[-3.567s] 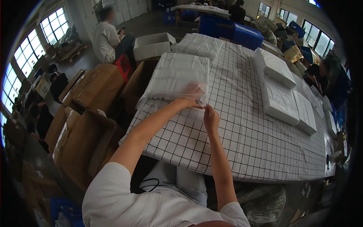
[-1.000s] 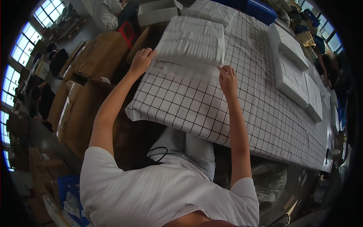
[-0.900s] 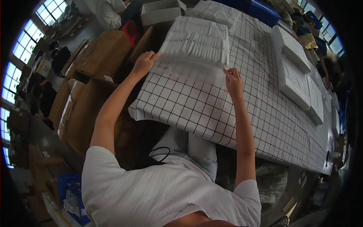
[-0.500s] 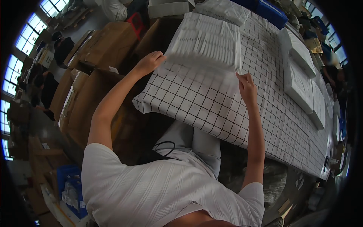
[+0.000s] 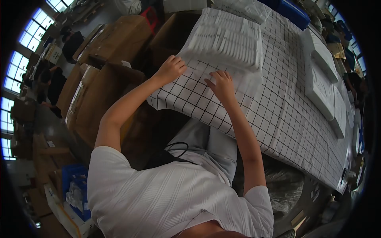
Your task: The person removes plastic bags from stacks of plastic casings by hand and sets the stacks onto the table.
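Note:
A clear plastic bag full of stacked white packets [image 5: 224, 37] lies on the checked tablecloth [image 5: 293, 131], its loose transparent end spread toward me. My left hand [image 5: 171, 70] is closed at the near left corner of that loose end, pinching the film. Over the middle of the loose end is my right hand [image 5: 222, 84], its fingers apart and bent, with nothing visibly held. Behind this bag is another plastic-wrapped white bundle [image 5: 246, 10].
Open cardboard boxes [image 5: 105, 93] stand left of the table. White wrapped packs [image 5: 321, 91] lie along its right side. A blue bin [image 5: 293, 14] is at the back. People [image 5: 73, 43] are at the far left, and another person is at the right edge.
My right hand has let go of the bag's right corner and moved left toward my left hand. My left hand stays at the left corner. The camera view has shifted, so the table appears higher.

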